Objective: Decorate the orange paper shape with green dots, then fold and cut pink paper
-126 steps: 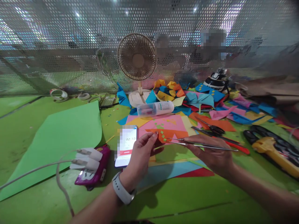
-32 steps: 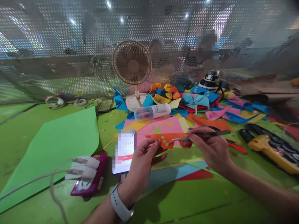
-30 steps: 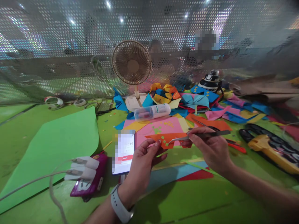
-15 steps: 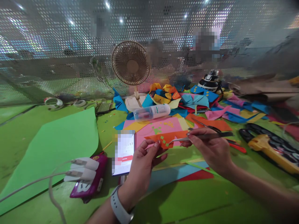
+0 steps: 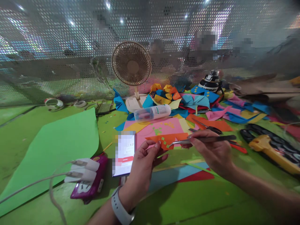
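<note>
The left forearm [image 5: 102, 212] enters from 7 o'clock, and its wrist [image 5: 126, 192] leads up to the left hand [image 5: 142, 164], whose thumb [image 5: 153, 150] and index finger [image 5: 147, 143] pinch together towards 1 o'clock. Its lower fingers [image 5: 161, 159] curl loosely towards 2 o'clock. The bare right forearm [image 5: 260, 187] slants in from 4 o'clock; the right hand [image 5: 214, 153] closes in a pinch grip, fingertips towards 10 o'clock, apart from the left.

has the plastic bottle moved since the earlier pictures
No. The bottle lies in the same spot just in front of the fan base; both shift alike in the picture, which looks like the camera moving.
</note>
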A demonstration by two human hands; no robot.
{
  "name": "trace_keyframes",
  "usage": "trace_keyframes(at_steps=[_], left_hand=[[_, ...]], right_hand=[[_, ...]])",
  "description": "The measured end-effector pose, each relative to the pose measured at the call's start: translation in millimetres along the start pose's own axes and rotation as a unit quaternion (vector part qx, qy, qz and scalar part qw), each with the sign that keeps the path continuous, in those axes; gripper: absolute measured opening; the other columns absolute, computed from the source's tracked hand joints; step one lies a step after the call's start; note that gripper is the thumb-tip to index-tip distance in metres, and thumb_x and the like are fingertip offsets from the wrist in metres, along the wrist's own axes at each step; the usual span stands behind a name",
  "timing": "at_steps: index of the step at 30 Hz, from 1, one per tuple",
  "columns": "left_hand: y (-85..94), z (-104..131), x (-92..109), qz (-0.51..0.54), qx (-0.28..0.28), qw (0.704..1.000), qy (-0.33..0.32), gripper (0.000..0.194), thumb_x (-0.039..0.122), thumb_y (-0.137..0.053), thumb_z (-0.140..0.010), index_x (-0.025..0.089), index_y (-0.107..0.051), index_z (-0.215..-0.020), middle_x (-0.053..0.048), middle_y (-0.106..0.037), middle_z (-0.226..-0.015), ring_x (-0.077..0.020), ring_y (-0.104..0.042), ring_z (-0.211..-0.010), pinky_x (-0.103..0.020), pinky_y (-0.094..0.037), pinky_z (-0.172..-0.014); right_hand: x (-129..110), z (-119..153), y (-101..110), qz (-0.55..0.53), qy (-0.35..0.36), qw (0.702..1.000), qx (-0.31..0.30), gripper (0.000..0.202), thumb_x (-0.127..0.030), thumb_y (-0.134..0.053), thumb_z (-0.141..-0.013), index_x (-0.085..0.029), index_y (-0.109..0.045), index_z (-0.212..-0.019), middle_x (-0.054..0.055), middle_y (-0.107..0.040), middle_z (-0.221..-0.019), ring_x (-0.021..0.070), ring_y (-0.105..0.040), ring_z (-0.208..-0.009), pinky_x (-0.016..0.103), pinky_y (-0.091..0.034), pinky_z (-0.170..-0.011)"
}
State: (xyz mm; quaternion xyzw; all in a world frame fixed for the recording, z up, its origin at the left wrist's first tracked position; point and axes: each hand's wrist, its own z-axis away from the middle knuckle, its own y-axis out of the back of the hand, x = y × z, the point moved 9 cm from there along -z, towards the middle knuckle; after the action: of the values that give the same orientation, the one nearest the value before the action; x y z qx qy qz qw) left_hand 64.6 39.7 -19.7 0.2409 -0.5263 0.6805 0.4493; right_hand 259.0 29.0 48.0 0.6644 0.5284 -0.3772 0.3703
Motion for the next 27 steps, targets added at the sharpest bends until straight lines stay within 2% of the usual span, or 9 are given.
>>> trace_keyframes(at_steps=[6, 12, 15, 17, 19, 22, 24, 27], left_hand=[[-0.9, 0, 2, -0.004, 0.000, 1.000, -0.007, 0.026, 0.029, -0.077, -0.071, 0.017, -0.058, -0.085, 0.000, -0.067, -0.083, -0.0163, -0.067, -0.082, -0.029, -0.058, -0.072], [-0.5, 0, 7, -0.011, -0.002, 1.000, -0.025, 0.023, 0.029, -0.075, -0.074, 0.018, -0.058, -0.085, 0.000, -0.067, -0.081, -0.0148, -0.066, -0.081, -0.028, -0.056, -0.072], [0.5, -1, 8, -0.007, 0.000, 1.000, -0.029, 0.022, 0.029, -0.075, -0.073, 0.019, -0.058, -0.084, 0.001, -0.066, -0.080, -0.0146, -0.066, -0.080, -0.028, -0.056, -0.072], [-2.0, -1, 6, -0.021, -0.014, 0.999, -0.022, 0.024, 0.030, -0.076, -0.071, 0.019, -0.058, -0.082, 0.001, -0.066, -0.079, -0.0157, -0.066, -0.079, -0.029, -0.056, -0.069], [-7.4, 0, 4, -0.050, -0.043, 0.998, -0.014, 0.025, 0.031, -0.077, -0.069, 0.018, -0.059, -0.079, 0.001, -0.065, -0.078, -0.0159, -0.065, -0.076, -0.029, -0.056, -0.067], [-13.4, 1, 2, -0.090, -0.072, 0.993, -0.019, 0.024, 0.033, -0.077, -0.070, 0.018, -0.060, -0.078, 0.001, -0.064, -0.074, -0.0138, -0.063, -0.071, -0.029, -0.055, -0.066], [-13.9, 2, 3, -0.103, -0.070, 0.992, -0.026, 0.023, 0.032, -0.076, -0.071, 0.017, -0.061, -0.079, 0.000, -0.064, -0.077, -0.0135, -0.062, -0.072, -0.029, -0.055, -0.067], [-13.6, 2, 6, -0.106, -0.063, 0.992, -0.037, 0.021, 0.031, -0.075, -0.072, 0.017, -0.061, -0.081, 0.000, -0.063, -0.080, -0.0138, -0.061, -0.074, -0.030, -0.055, -0.069]], right_hand=[[-6, -1, -1, 0.004, 0.025, 1.000, -0.004, 0.001, -0.025, -0.064, -0.083, -0.026, -0.064, -0.083, 0.000, -0.071, -0.069, 0.0186, -0.070, -0.063, 0.031, -0.058, -0.061], [-8, 1, 5, 0.005, 0.037, 0.999, 0.025, 0.005, -0.029, -0.065, -0.082, -0.024, -0.064, -0.080, 0.000, -0.069, -0.065, 0.0196, -0.069, -0.058, 0.034, -0.058, -0.057], [-9, -1, 13, -0.029, 0.053, 0.997, 0.044, 0.006, -0.030, -0.064, -0.083, -0.026, -0.065, -0.088, 0.000, -0.070, -0.072, 0.0199, -0.069, -0.061, 0.037, -0.058, -0.061], [-12, -5, 18, -0.015, 0.062, 0.996, 0.055, 0.012, -0.032, -0.059, -0.088, -0.029, -0.063, -0.099, 0.000, -0.071, -0.076, 0.0207, -0.070, -0.067, 0.041, -0.057, -0.071], [-14, -12, 13, 0.027, 0.062, 0.998, 0.019, 0.015, -0.034, -0.052, -0.091, -0.030, -0.061, -0.104, 0.002, -0.072, -0.082, 0.0215, -0.070, -0.079, 0.042, -0.054, -0.081], [-9, -20, -9, 0.091, 0.038, 0.989, -0.111, 0.015, -0.035, -0.054, -0.090, -0.026, -0.062, -0.099, 0.004, -0.071, -0.096, 0.0216, -0.067, -0.094, 0.037, -0.053, -0.084], [0, -19, -20, 0.123, 0.014, 0.975, -0.184, 0.019, -0.035, -0.060, -0.086, -0.024, -0.062, -0.100, 0.005, -0.069, -0.094, 0.0203, -0.066, -0.090, 0.032, -0.054, -0.078], [10, -16, -24, 0.146, -0.005, 0.966, -0.212, 0.025, -0.035, -0.063, -0.083, -0.023, -0.060, -0.105, 0.002, -0.065, -0.083, 0.0157, -0.064, -0.075, 0.026, -0.052, -0.067]])
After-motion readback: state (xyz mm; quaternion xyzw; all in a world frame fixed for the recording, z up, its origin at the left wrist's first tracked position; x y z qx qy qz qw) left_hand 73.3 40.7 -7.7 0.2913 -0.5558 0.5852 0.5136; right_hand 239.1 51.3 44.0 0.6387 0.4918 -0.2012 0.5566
